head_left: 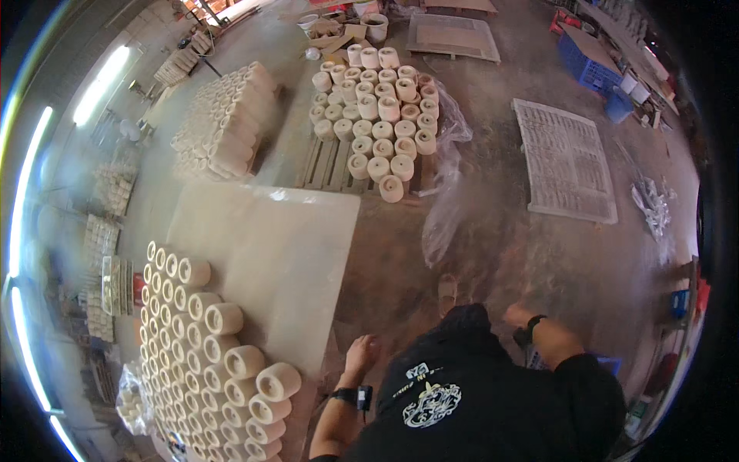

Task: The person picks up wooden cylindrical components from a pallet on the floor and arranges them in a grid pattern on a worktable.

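Observation:
My left hand (362,353) hangs beside the right edge of a broad pale tabletop (262,262), with a black device strapped at the wrist. Its fingers curl out of sight under the back of the hand, and no object shows in it. Cream-coloured, thick-walled round pots (279,381) with round openings stand in close rows on the near left part of that tabletop. They are the things nearest my left hand, but apart from it. Out to the right of my body is my right hand (519,315), with a black wristband. Its fingers are too small and blurred to read.
More pale pots (391,188) are piled on a wooden pallet (317,165) ahead, with clear plastic sheeting (443,223) trailing onto the floor. Another stack of pots (223,119) stands far left. A flat pale panel (566,162) lies at right, below a blue crate (589,65).

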Motion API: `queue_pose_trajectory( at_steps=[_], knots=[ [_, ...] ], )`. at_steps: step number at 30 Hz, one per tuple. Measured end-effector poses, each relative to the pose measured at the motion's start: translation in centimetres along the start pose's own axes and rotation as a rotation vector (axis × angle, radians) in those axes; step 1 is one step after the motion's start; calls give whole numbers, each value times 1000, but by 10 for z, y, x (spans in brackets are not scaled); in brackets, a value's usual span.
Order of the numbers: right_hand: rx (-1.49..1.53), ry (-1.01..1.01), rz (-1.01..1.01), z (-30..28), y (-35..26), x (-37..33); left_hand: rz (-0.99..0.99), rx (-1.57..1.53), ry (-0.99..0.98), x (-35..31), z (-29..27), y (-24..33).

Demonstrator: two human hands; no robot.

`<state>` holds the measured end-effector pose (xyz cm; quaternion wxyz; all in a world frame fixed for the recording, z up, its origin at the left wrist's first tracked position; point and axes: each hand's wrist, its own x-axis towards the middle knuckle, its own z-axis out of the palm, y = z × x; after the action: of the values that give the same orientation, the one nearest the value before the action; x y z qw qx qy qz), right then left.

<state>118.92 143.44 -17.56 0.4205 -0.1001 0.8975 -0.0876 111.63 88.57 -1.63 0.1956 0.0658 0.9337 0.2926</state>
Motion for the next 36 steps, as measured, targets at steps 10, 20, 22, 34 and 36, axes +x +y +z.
queue_pose_trajectory(
  at_steps=[10, 20, 22, 34, 36],
  knots=[
    [717, 178, 390, -140, 34, 13, -161, 105, -320, 145, -23, 73],
    [796, 292, 378, -188, 93, 77, -9, 70, -408, 271, -42, 129],
    [854, 354, 338, -212, 89, 87, -19, 93, -422, 297, -48, 144],
    [667, 414, 413, -352, 67, 166, -162, -94, -391, 518, -56, 145],
    [565, 314, 356, -397, 47, 200, -80, -112, -310, 549, -26, 81]
  ],
)
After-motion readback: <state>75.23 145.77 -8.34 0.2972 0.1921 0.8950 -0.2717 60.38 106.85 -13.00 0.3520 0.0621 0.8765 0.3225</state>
